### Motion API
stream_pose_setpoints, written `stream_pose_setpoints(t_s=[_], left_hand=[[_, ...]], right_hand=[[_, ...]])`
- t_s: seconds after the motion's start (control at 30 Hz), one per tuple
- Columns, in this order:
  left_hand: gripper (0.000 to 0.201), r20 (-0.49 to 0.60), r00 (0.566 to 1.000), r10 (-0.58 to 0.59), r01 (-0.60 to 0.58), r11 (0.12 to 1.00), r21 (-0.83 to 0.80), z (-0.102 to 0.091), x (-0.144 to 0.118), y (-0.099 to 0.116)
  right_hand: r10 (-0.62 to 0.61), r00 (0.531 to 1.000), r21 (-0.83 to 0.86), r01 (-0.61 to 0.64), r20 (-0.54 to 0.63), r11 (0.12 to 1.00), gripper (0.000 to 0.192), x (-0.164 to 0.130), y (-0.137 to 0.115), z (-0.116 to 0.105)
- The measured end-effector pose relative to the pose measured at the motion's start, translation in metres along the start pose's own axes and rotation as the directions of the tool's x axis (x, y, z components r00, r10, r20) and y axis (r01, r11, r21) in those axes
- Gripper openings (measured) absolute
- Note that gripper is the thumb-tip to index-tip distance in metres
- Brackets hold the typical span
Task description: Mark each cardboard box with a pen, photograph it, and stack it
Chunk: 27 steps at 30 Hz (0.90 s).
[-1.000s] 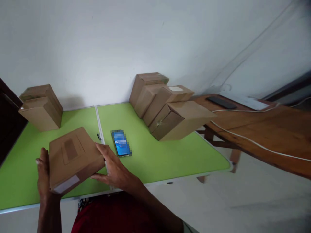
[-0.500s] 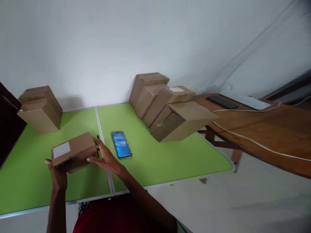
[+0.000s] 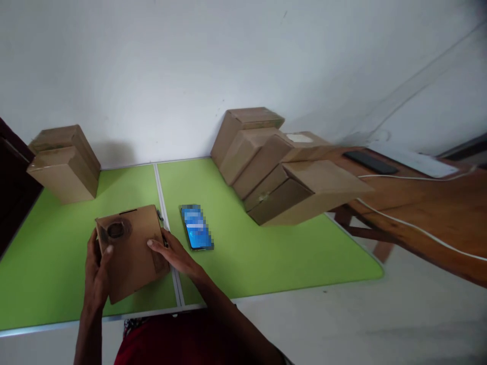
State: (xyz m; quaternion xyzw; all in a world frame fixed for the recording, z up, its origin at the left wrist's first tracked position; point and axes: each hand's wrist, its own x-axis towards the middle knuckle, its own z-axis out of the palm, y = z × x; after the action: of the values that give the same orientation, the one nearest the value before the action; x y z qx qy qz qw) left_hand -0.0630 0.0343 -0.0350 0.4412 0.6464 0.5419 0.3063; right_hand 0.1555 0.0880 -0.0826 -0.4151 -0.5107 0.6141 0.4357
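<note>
Between my two hands is a brown cardboard box (image 3: 133,258), a broad face turned up toward me. A dark round mark or hole shows near that face's upper left corner; I cannot tell which it is. My left hand (image 3: 98,274) grips the left side, thumb on the face. At the right edge, my right hand (image 3: 175,251) holds on with its thumb on the face and its fingers mostly hidden behind. A phone (image 3: 197,228) with a lit blue screen lies on the green table (image 3: 274,268), right of the box. Some small dark item (image 3: 160,215) shows just behind the box.
Two cardboard boxes (image 3: 64,165) stand at the back left against the wall. Several more boxes (image 3: 274,162) lean together at the back right. Beyond them a wooden table (image 3: 429,213) carries a black flat device (image 3: 370,162) and a white cable (image 3: 411,225).
Both hands have tilted the box, so the white label has gone out of sight and the marked face now shows. My left thumb has come onto that face. The view has shifted slightly.
</note>
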Motion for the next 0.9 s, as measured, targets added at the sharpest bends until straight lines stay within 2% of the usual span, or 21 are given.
stream_pose_setpoints(t_s=[0.07, 0.13, 0.23, 0.3, 0.43, 0.53, 0.63, 0.7, 0.83, 0.9], left_hand=[[0.101, 0.053, 0.999, -0.010, 0.008, 1.000, 0.023, 0.002, -0.002, 0.007], [0.098, 0.102, 0.995, 0.000, -0.007, 0.998, 0.062, 0.006, -0.007, 0.013], [0.100, 0.114, 0.993, 0.032, -0.048, 0.989, 0.142, 0.012, -0.016, 0.024], [0.104, 0.081, 0.996, 0.025, -0.040, 0.983, 0.178, 0.015, -0.022, 0.031], [0.104, -0.065, 0.997, -0.047, 0.061, 0.971, 0.232, 0.014, -0.027, 0.046], [0.105, -0.165, 0.985, -0.047, 0.097, 0.944, 0.314, 0.010, -0.028, 0.054], [0.100, -0.178, 0.984, -0.018, 0.093, 0.903, 0.420, 0.007, -0.032, 0.057], [0.095, -0.195, 0.981, -0.018, 0.107, 0.884, 0.456, 0.004, -0.033, 0.055], [0.095, -0.258, 0.963, -0.074, 0.188, 0.872, 0.452, -0.009, -0.027, 0.043], [0.090, -0.274, 0.954, -0.125, 0.237, 0.873, 0.426, -0.017, -0.020, 0.033]], right_hand=[[0.008, 0.999, 0.053, -0.005, -0.051, 0.999, 0.076, 0.001, -0.007, 0.003], [-0.013, 0.984, 0.030, 0.019, -0.179, 0.999, 0.091, 0.004, -0.021, 0.007], [-0.073, 0.924, -0.148, 0.017, -0.377, 0.989, 0.125, 0.009, -0.044, 0.016], [-0.114, 0.897, -0.251, 0.003, -0.426, 0.968, 0.137, 0.008, -0.055, 0.023], [-0.160, 0.914, -0.368, 0.012, -0.374, 0.930, 0.138, -0.005, -0.061, 0.041], [-0.189, 0.915, -0.434, 0.017, -0.357, 0.901, 0.134, -0.012, -0.063, 0.057], [-0.207, 0.920, -0.485, 0.021, -0.334, 0.874, 0.130, -0.011, -0.065, 0.069], [-0.215, 0.937, -0.517, 0.045, -0.275, 0.855, 0.130, -0.007, -0.065, 0.073], [-0.223, 0.967, -0.550, 0.122, -0.121, 0.826, 0.122, 0.001, -0.058, 0.055], [-0.137, 0.980, -0.628, 0.014, -0.147, 0.778, 0.100, 0.006, -0.053, 0.036]])
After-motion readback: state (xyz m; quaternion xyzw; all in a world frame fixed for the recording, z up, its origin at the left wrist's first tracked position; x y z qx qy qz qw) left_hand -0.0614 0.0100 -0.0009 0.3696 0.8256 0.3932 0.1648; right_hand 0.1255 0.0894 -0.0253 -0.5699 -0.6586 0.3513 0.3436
